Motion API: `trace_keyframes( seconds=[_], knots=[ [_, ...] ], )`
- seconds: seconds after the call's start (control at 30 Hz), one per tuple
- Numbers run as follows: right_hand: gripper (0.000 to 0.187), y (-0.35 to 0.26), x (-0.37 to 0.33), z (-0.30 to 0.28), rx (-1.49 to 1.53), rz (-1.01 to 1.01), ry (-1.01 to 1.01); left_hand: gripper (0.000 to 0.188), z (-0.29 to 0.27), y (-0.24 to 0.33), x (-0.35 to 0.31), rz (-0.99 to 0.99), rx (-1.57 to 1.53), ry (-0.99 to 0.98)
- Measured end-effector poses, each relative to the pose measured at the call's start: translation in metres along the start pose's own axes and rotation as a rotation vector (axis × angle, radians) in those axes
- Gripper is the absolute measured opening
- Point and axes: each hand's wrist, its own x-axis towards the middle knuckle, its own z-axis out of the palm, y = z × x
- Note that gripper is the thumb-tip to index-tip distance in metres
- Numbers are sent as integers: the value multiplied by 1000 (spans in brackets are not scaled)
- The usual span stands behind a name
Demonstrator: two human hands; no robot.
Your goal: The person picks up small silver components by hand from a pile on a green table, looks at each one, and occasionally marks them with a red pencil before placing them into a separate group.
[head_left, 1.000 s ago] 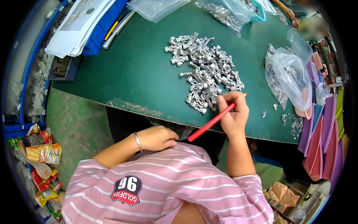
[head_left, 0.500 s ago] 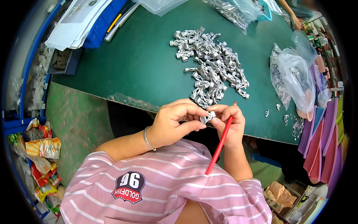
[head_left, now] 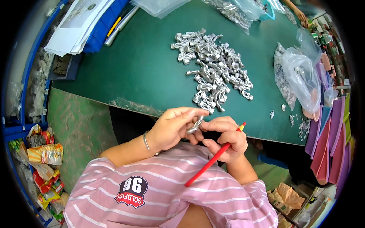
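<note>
My left hand pinches a small, shiny silver ring-shaped metal piece over the table's near edge. It is tilted, and its far side is partly covered by fingers. My right hand has curled fingers around a red pencil, which slants down to the left across the striped shirt. Its fingertips are close beside the metal piece; I cannot tell whether they touch it. Just beyond my hands lies a heap of similar silver metal pieces on the green table.
Clear plastic bags and small loose bits lie on the right. At the back left are papers, a blue bin and a yellow pencil. Another person's hand shows at the far right. Colourful packets fill the left shelf.
The metal piece has moved slightly left and toward me and has turned, now in my left fingers. My right fingers have come off it, and the red pencil leans further over.
</note>
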Motion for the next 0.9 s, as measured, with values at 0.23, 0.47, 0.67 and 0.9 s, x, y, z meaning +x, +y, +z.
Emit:
trace_keyframes(
  seconds=[0.23,0.47,0.67,0.9],
  knots=[
    [25,48,13,-19,-512,302,135,11,-6,4,-2,32,-32,-3],
    [29,48,7,-17,74,475,351,17,-5,1,-3,127,162,103],
    [26,21,0,-8,762,610,346,34,3,-6,4,305,342,45],
    [21,17,-14,-2,768,687,247,20,0,-6,-3,482,694,104]
  ],
)
